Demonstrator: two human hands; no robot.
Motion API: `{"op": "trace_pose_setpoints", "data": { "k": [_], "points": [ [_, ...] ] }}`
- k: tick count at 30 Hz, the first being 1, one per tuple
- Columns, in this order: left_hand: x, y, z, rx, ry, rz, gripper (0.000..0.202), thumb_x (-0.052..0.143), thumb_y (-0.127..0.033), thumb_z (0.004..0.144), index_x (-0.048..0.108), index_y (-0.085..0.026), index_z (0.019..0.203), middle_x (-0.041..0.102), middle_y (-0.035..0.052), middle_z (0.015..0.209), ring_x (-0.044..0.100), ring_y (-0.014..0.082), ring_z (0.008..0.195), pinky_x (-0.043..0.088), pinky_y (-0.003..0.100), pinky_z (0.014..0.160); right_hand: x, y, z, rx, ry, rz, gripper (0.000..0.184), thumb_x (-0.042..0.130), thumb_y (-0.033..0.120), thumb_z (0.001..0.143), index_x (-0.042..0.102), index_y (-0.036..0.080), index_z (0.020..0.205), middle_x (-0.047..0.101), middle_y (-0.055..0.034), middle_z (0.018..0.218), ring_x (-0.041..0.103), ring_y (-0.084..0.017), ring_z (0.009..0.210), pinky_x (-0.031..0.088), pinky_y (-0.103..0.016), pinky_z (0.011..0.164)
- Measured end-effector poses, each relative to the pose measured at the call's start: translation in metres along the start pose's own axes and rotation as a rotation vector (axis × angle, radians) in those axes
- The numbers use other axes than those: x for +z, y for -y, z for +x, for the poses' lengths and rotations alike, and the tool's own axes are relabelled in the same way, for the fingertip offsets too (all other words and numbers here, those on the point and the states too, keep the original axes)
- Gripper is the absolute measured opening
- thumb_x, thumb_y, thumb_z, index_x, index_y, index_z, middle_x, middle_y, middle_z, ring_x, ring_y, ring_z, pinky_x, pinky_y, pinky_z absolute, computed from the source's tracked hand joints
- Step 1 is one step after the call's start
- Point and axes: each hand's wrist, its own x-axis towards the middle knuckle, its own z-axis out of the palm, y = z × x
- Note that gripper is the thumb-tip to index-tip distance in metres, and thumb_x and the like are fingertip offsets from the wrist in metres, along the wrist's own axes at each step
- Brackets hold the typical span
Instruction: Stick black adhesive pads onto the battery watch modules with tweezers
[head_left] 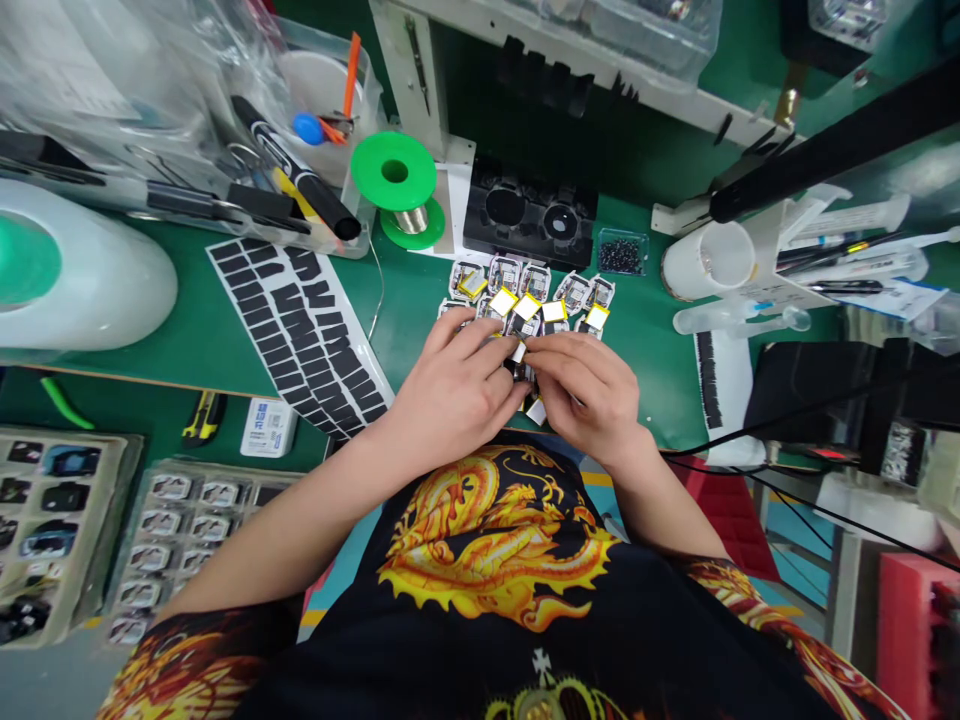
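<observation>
Both hands meet at the near edge of the green desk (651, 345), fingertips drawn together over a small dark electronic part with a white tab (519, 353). The left hand (450, 385) and the right hand (592, 390) each pinch it with curled fingers, so the part sits between them, mostly hidden. Just beyond the fingertips lies a cluster of small silvery modules with yellow-framed white squares (555, 300), touching one another. Behind that stands a black moulded fixture with two round recesses (529, 215). A green spool of wire (394, 172) is to its left, and a white sheet of black rectangular pads (300, 320) lies beside the left hand.
</observation>
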Motion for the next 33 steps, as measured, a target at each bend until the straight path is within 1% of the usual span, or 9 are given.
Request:
{"op": "trace_pose_setpoints", "data": {
  "k": [3, 8, 13, 16, 19, 22, 26, 28, 33],
  "points": [
    [0.001, 0.001, 0.0, -0.009, 0.012, -0.019, 0.016, 0.071, -0.025, 0.105, 0.085, -0.021, 0.099, 0.081, 0.0122, 0.133, 0.069, 0.0363, 0.137, 0.053, 0.066, 0.123, 0.001, 0.002, -0.003, 0.001, 0.005, -0.016, 0.043, 0.066, 0.005, 0.101, 0.072, 0.03, 0.136, 0.085, -0.0078, 0.128, 0.083, -0.026, 0.116, 0.073, -0.05, 0.1],
    [0.002, 0.0, 0.0, -0.013, 0.002, -0.026, 0.014, 0.071, -0.024, 0.104, 0.085, -0.02, 0.1, 0.08, 0.0129, 0.136, 0.068, 0.0372, 0.138, 0.054, 0.066, 0.122, 0.001, 0.004, -0.004, 0.008, -0.004, -0.011, 0.043, 0.066, 0.004, 0.102, 0.072, 0.029, 0.136, 0.085, -0.0085, 0.127, 0.084, -0.026, 0.115, 0.073, -0.049, 0.099],
    [0.004, 0.002, 0.002, 0.015, -0.015, 0.04, 0.021, 0.068, -0.026, 0.107, 0.083, -0.017, 0.095, 0.08, 0.0143, 0.134, 0.069, 0.0377, 0.135, 0.055, 0.064, 0.12, 0.002, 0.005, -0.003, -0.006, -0.022, -0.015, 0.041, 0.066, 0.003, 0.101, 0.073, 0.026, 0.135, 0.086, -0.0107, 0.124, 0.084, -0.026, 0.114, 0.073, -0.049, 0.098],
    [0.003, 0.004, 0.003, 0.043, -0.024, 0.066, 0.025, 0.066, -0.027, 0.109, 0.081, -0.017, 0.092, 0.082, 0.0135, 0.129, 0.07, 0.0368, 0.132, 0.054, 0.063, 0.12, 0.004, 0.006, -0.003, 0.0, -0.028, -0.017, 0.042, 0.066, 0.003, 0.101, 0.073, 0.027, 0.136, 0.086, -0.0098, 0.124, 0.084, -0.026, 0.113, 0.073, -0.048, 0.098],
    [0.001, 0.005, 0.006, 0.062, 0.019, 0.083, 0.026, 0.065, -0.027, 0.109, 0.081, -0.017, 0.092, 0.082, 0.0139, 0.125, 0.069, 0.0372, 0.131, 0.053, 0.063, 0.121, 0.004, 0.005, -0.003, 0.015, -0.042, -0.007, 0.043, 0.066, 0.004, 0.102, 0.074, 0.029, 0.136, 0.086, -0.0077, 0.126, 0.084, -0.026, 0.113, 0.074, -0.048, 0.097],
    [-0.004, 0.005, 0.01, 0.059, 0.073, 0.086, 0.028, 0.065, -0.028, 0.11, 0.082, -0.018, 0.091, 0.082, 0.014, 0.122, 0.067, 0.0376, 0.13, 0.054, 0.064, 0.119, 0.002, 0.003, 0.0, 0.008, -0.094, -0.033, 0.044, 0.066, 0.003, 0.101, 0.075, 0.031, 0.134, 0.087, -0.0067, 0.125, 0.085, -0.025, 0.11, 0.074, -0.048, 0.096],
    [-0.006, 0.004, 0.013, 0.06, 0.087, 0.08, 0.029, 0.065, -0.029, 0.11, 0.083, -0.017, 0.09, 0.082, 0.0146, 0.114, 0.067, 0.0373, 0.127, 0.054, 0.063, 0.118, -0.003, 0.001, 0.005, 0.021, -0.153, -0.035, 0.044, 0.068, 0.003, 0.098, 0.077, 0.03, 0.131, 0.088, -0.0059, 0.121, 0.086, -0.025, 0.107, 0.074, -0.048, 0.094],
    [-0.005, 0.003, 0.013, 0.06, 0.077, 0.06, 0.028, 0.065, -0.028, 0.11, 0.083, -0.017, 0.092, 0.081, 0.0159, 0.117, 0.067, 0.0373, 0.127, 0.055, 0.063, 0.117, -0.005, 0.002, 0.006, 0.041, -0.151, -0.019, 0.042, 0.068, 0.003, 0.098, 0.077, 0.03, 0.128, 0.088, -0.0051, 0.12, 0.086, -0.025, 0.105, 0.074, -0.048, 0.094],
    [0.0, 0.002, 0.012, 0.06, 0.077, 0.019, 0.026, 0.066, -0.028, 0.109, 0.084, -0.014, 0.095, 0.079, 0.0192, 0.134, 0.067, 0.0395, 0.133, 0.055, 0.063, 0.118, -0.006, 0.004, 0.006, 0.081, -0.148, 0.0, 0.039, 0.068, 0.003, 0.099, 0.078, 0.03, 0.125, 0.089, -0.0039, 0.118, 0.087, -0.024, 0.105, 0.073, -0.047, 0.094]
  ]
}}
